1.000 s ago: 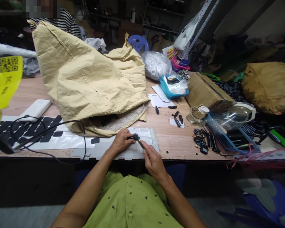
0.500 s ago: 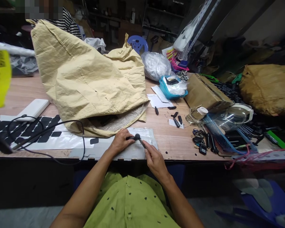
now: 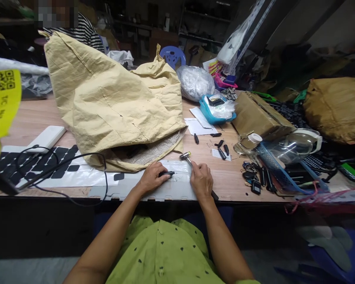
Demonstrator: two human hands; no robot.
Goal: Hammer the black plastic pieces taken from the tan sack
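My left hand (image 3: 151, 178) is closed on a small black pen-shaped part (image 3: 166, 173), pressing it flat on a clear plastic sheet (image 3: 177, 181) at the table's front edge. My right hand (image 3: 201, 180) grips a small hammer (image 3: 185, 156) by its handle. The metal hammer head sits a little right of and beyond the black part, apart from it; the handle's dark end pokes out below my wrist.
A big tan paper sack (image 3: 112, 98) lies just behind my hands. Loose black parts (image 3: 220, 144), keys (image 3: 251, 177) and a glass jar (image 3: 284, 146) are to the right. A black cable (image 3: 77, 157) and white power bank (image 3: 47, 138) lie left. A person in a striped shirt (image 3: 83, 29) sits across.
The right hand has swung the hammer head away from the black part, up and to the right, and moved onto the table. The left hand kept the part pinned in place.
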